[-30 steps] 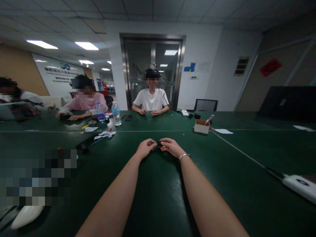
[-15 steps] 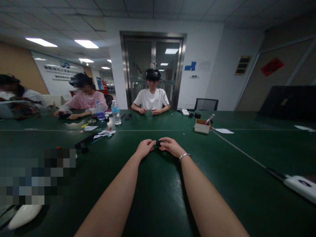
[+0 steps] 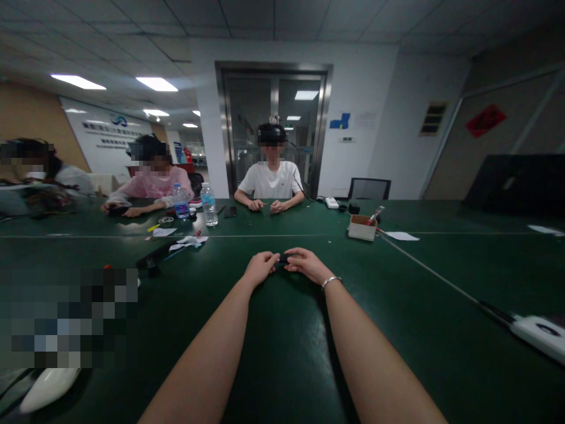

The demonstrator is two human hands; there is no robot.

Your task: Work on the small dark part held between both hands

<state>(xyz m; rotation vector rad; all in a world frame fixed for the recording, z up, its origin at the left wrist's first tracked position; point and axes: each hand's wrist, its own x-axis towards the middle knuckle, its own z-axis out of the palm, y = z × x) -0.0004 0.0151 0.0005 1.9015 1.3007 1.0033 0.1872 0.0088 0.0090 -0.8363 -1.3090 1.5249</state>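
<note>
A small black object [image 3: 283, 258] is held between my two hands, over the middle of the dark green table [image 3: 282, 330]. From its left side, my left hand [image 3: 261, 268] pinches it between thumb and fingers. My right hand [image 3: 307, 265], with a silver bracelet at the wrist, grips its right end with bent fingers. The fingers cover part of the object, and its exact kind is too small to tell.
Two water bottles [image 3: 209, 206] stand at the back left, near crumpled white paper [image 3: 189, 242]. A small box [image 3: 362, 228] holding a pen sits at the back right. A white power strip [image 3: 541, 335] lies far right. Several people sit across the table.
The view has tilted slightly, so the scene sits a little lower. My hands keep their hold on the black object. Across the table, the hands of the person in white have shifted slightly.
</note>
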